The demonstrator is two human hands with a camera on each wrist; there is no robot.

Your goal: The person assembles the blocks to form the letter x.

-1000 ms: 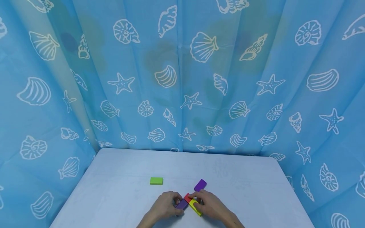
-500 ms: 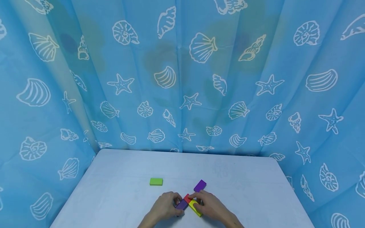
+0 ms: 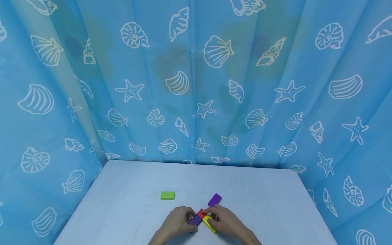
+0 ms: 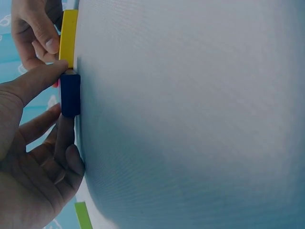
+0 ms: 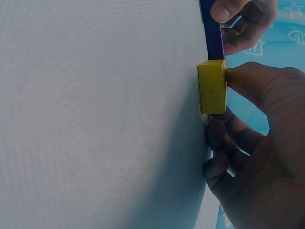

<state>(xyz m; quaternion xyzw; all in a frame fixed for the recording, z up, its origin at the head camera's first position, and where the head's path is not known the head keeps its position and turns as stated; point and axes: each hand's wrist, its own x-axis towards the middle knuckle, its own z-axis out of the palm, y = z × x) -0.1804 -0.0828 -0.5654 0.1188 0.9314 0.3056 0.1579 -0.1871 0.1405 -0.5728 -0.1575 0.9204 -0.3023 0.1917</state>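
Observation:
Near the front of the white table, my left hand [image 3: 175, 222] grips a dark purple block [image 3: 195, 219] between thumb and fingers; in the left wrist view this block [image 4: 70, 95] looks blue. My right hand [image 3: 229, 221] holds a yellow block [image 3: 209, 224], its thumb against the side in the right wrist view. A red block [image 3: 200, 213] lies at the far ends of these two, touching them, with my right index finger on it. The three meet at an angle. Just beyond the right hand lies another purple block [image 3: 215, 199], partly covered by its fingers.
A light green block [image 3: 167, 195] lies on the white table [image 3: 128, 190], left of and beyond the hands. Behind and at both sides hangs a blue curtain [image 3: 196, 85] with white shells and starfish.
Hands and blocks keep practically the same places. The whole head view has shifted very slightly.

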